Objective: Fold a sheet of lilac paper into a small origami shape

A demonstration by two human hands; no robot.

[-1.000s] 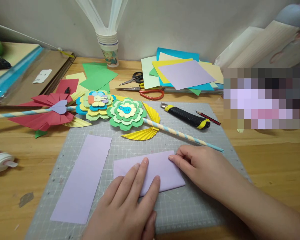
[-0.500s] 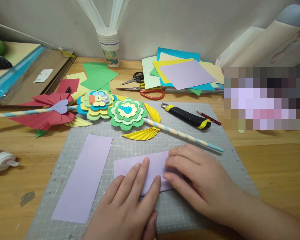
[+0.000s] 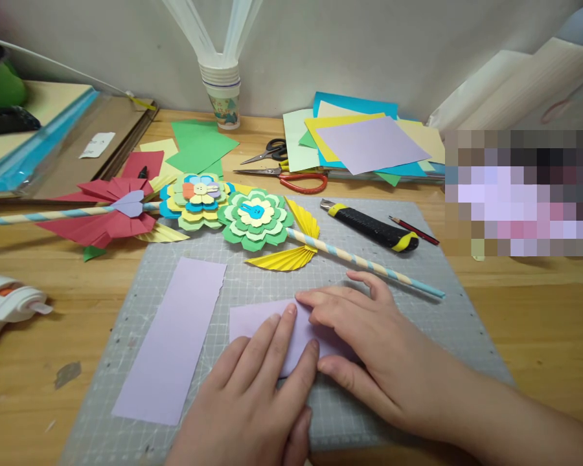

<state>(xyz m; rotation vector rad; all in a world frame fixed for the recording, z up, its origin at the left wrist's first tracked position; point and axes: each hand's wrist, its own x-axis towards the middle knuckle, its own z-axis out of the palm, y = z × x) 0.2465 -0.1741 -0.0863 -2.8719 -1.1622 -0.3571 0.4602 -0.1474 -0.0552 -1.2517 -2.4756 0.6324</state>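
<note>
A pale purple piece of paper (image 3: 251, 318) lies on the grey cutting mat (image 3: 408, 414), partly covered by both hands. My left hand (image 3: 255, 395) presses on it with its fingers stretched out, the tips of index finger and thumb on the sheet. My right hand (image 3: 381, 346) rests over the paper's right end, its fingers extended along the top edge and its thumb apart near the lower edge. To the left, a purple strip (image 3: 175, 343) with one torn edge lies flat on the mat. How the paper is folded under my right hand is hidden.
Beyond the hands lie a striped stick with a green paper flower (image 3: 255, 220), a utility knife (image 3: 369, 226) and a pencil (image 3: 412, 230). Further back are scissors (image 3: 304, 183), coloured sheets (image 3: 374, 144) and paper cups (image 3: 223, 97). A glue gun (image 3: 14, 301) sits left.
My right hand's fingers have slid left along the paper's upper edge toward my left fingertips, and its little finger has lifted. My left hand keeps its place on the paper. The view shifted slightly.
</note>
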